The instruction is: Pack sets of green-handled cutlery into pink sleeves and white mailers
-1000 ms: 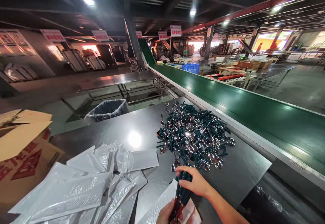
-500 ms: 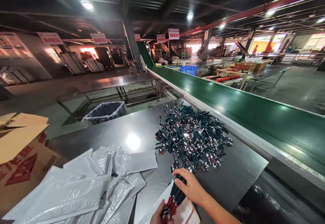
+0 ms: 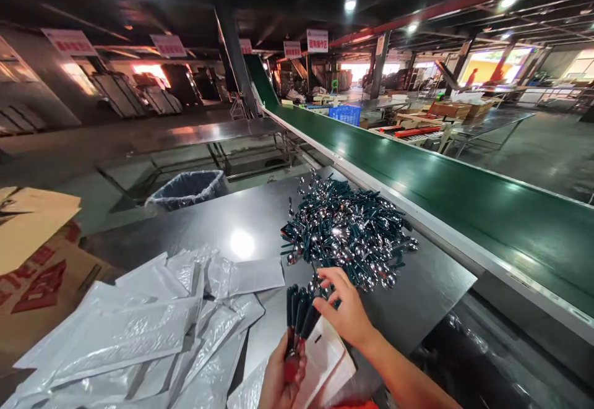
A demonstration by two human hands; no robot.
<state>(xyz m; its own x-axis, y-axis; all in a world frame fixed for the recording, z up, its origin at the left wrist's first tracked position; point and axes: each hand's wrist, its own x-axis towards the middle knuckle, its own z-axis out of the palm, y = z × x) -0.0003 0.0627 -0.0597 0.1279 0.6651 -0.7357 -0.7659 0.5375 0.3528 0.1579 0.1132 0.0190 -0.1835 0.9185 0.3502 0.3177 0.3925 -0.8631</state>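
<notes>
In my left hand (image 3: 282,372) is a bunch of spoons (image 3: 299,311), gripped near the metal bowls with the dark green handles pointing up and away. My right hand (image 3: 347,311) hovers just right of the bunch, fingers curved and apart, at the near edge of a big pile of similar spoons (image 3: 348,236). Nothing shows in its grasp. Under the hands lies a pale paper or envelope (image 3: 325,356) with a small dark mark, partly covered by the hands and spoons.
White padded mailers (image 3: 125,335) lie heaped on the left of the metal table (image 3: 260,223). A cardboard box (image 3: 41,273) stands at far left, and a lined bin (image 3: 188,192) beyond the table. A green conveyor belt (image 3: 417,180) runs along the right side.
My left hand has raised the bunch and tilted it more upright. My right hand has come off the handles, its fingers opening toward the pile. The view has shifted slightly.
</notes>
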